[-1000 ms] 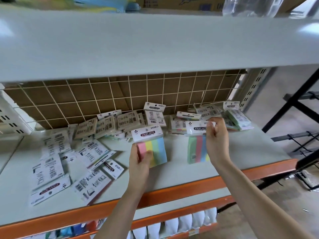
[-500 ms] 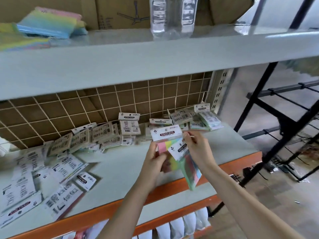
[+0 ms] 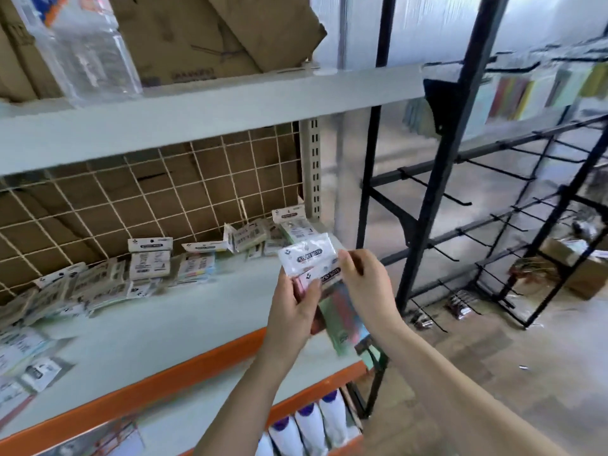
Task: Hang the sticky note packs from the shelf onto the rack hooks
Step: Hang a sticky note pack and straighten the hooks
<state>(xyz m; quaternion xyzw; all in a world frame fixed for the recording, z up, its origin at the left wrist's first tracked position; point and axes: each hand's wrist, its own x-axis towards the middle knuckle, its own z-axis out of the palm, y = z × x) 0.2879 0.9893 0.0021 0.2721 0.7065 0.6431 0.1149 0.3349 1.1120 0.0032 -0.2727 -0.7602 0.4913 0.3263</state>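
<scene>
Both hands hold sticky note packs above the right end of the pale grey metal shelf (image 3: 138, 337), whose front edge is a glossy orange steel beam (image 3: 184, 373). The left hand (image 3: 294, 311) grips from below, its thumb pressed over the white printed header card of one clear-film pack of pastel sticky notes (image 3: 306, 255), fingers curled behind it. The right hand (image 3: 367, 284) pinches the top of a second film-wrapped pack of green, blue and pink note strips (image 3: 342, 319), which hangs tilted downward and overlaps the first pack; motion blur softens its lower end. More flat rectangular packs with white barcode labels (image 3: 149, 268) lie scattered and leaning along the back of the shelf, against a cream wire grid panel (image 3: 184, 192) backed by brown corrugated cardboard. On the upper shelf board (image 3: 210, 116) stand a creased cardboard box (image 3: 210, 34) and a crinkled clear plastic package (image 3: 85, 51). To the right, well apart from the hands, stands the black metal rack (image 3: 437, 179) with thin straight black wire hooks (image 3: 441, 192) jutting from its crossbars; blurred coloured packs (image 3: 513, 93) hang on its top row. White rounded bottles with purple caps (image 3: 312, 422) sit below the shelf, and the floor is rough bare concrete (image 3: 493, 357).
</scene>
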